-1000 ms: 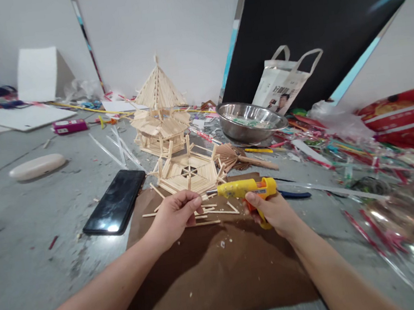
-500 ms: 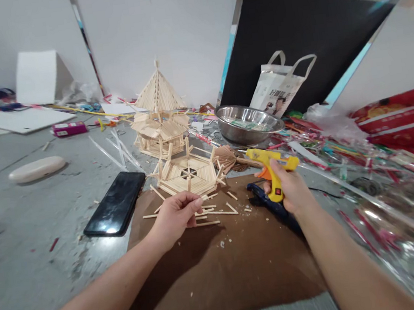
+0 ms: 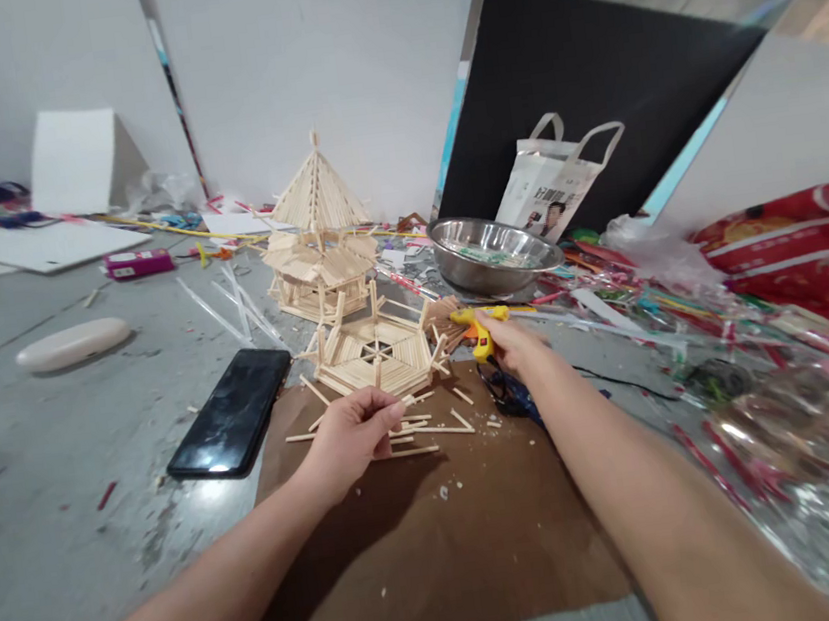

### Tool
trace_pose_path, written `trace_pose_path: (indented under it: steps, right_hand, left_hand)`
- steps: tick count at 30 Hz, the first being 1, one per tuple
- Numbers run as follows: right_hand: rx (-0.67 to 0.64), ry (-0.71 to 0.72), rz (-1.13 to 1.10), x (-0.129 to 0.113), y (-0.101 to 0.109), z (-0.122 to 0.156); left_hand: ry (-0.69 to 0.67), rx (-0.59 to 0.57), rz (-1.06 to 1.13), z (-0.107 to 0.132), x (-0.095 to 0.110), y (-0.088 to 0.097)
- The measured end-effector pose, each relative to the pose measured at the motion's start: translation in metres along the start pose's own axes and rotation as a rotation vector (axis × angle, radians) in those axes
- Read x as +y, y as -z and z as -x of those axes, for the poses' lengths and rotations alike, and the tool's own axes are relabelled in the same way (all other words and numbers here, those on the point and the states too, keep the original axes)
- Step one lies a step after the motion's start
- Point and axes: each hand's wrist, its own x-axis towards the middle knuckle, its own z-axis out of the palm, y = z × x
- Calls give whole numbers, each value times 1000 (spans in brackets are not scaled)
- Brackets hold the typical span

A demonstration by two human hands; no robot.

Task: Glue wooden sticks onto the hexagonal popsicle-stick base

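My right hand grips a yellow glue gun, its nozzle pointing left, close to the right side of a wooden stick frame. My left hand is pinched on a short wooden stick, most of it hidden by the fingers. Just beyond lies the hexagonal stick frame, with short uprights round its rim and a dark opening at its centre. Several loose sticks are scattered by my left fingertips on a brown board. Behind the frame stands a stick pavilion with a pointed roof.
A black phone lies left of the board. Behind, a steel bowl stands near a white bag. A dark blue tool lies beneath my right wrist. Plastic scraps and a red bag crowd the right side.
My right hand has moved left and away from me with the glue gun, towards the stick frame. My left hand stays in place, still pinched. The view has shifted slightly.
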Motion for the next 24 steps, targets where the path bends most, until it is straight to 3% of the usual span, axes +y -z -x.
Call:
trace_pose_path:
  steps: [6,12,14,16,18,19,22,24]
  right_hand:
    - [224,-10,552,-3,4,-10]
    - [317,18,854,-15,11,2]
    - [363,117,980,-23,14,19]
    - [365,332,931,-27,13,46]
    - [199,508,725,-23,5,79]
    - [72,526,594,-19,-2,96]
    - [-256,385,244,2,-27,136]
    - [-354,232,31,15,-43,150]
  left_hand:
    - [13,-3,-16,0,-3,0]
    - [33,-1,20,0,-4,1]
    - [44,-4,63,0,-3,0]
    - [55,-3,107,0,-3,0]
    - [68,7,147,0,-2,0]
    - [73,14,165,0,-3,-1]
    - [75,30,195,1,-4,-2]
    - [76,46,194,1,-4,-4]
